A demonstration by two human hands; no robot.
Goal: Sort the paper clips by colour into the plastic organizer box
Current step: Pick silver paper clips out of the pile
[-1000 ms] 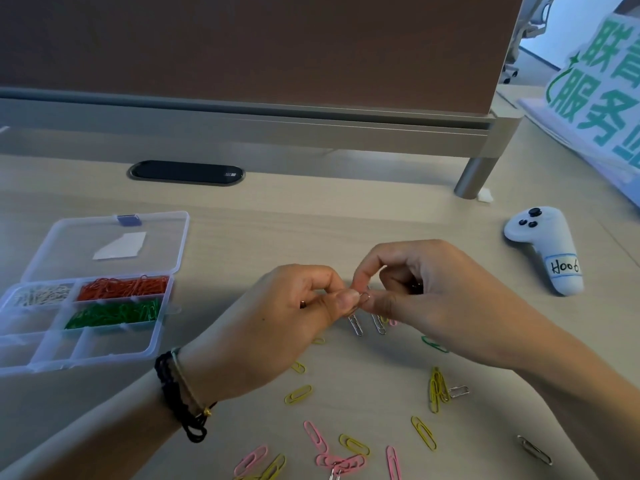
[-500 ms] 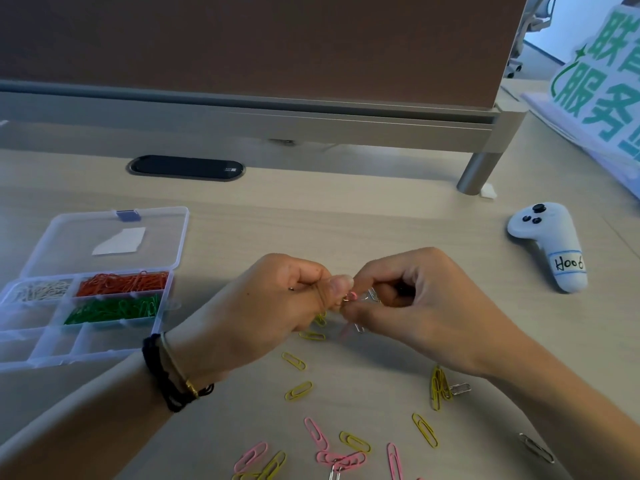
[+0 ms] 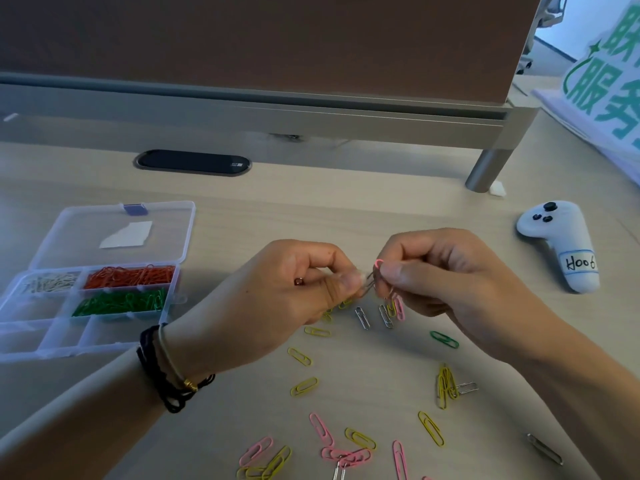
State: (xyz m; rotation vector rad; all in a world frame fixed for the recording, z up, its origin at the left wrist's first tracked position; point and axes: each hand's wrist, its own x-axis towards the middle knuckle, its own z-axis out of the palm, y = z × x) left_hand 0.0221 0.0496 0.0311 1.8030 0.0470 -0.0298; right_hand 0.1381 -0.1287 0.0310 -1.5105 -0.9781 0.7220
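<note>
My left hand (image 3: pixel 287 289) and my right hand (image 3: pixel 446 275) meet above the middle of the desk. The left pinches a silver paper clip (image 3: pixel 369 285). The right pinches a pink paper clip (image 3: pixel 379 263) that is hooked into it, with more clips dangling below its fingers. Several loose yellow, pink, silver and green clips (image 3: pixel 304 386) lie scattered on the desk beneath and in front of the hands. The clear plastic organizer box (image 3: pixel 52 344) stands open at the left, with white, red (image 3: pixel 130 276) and green clips (image 3: pixel 119 302) in separate compartments.
The box lid (image 3: pixel 114 233) lies flat behind the compartments, a paper scrap on it. A white controller (image 3: pixel 557 244) labelled Hoo6 rests at the right. A black cable grommet (image 3: pixel 192 162) and the partition's metal leg (image 3: pixel 485 171) are at the back.
Both hands have stayed together over the desk, and the linked clips have been drawn a little apart, so the pink clip's loop now shows above my right thumb.
</note>
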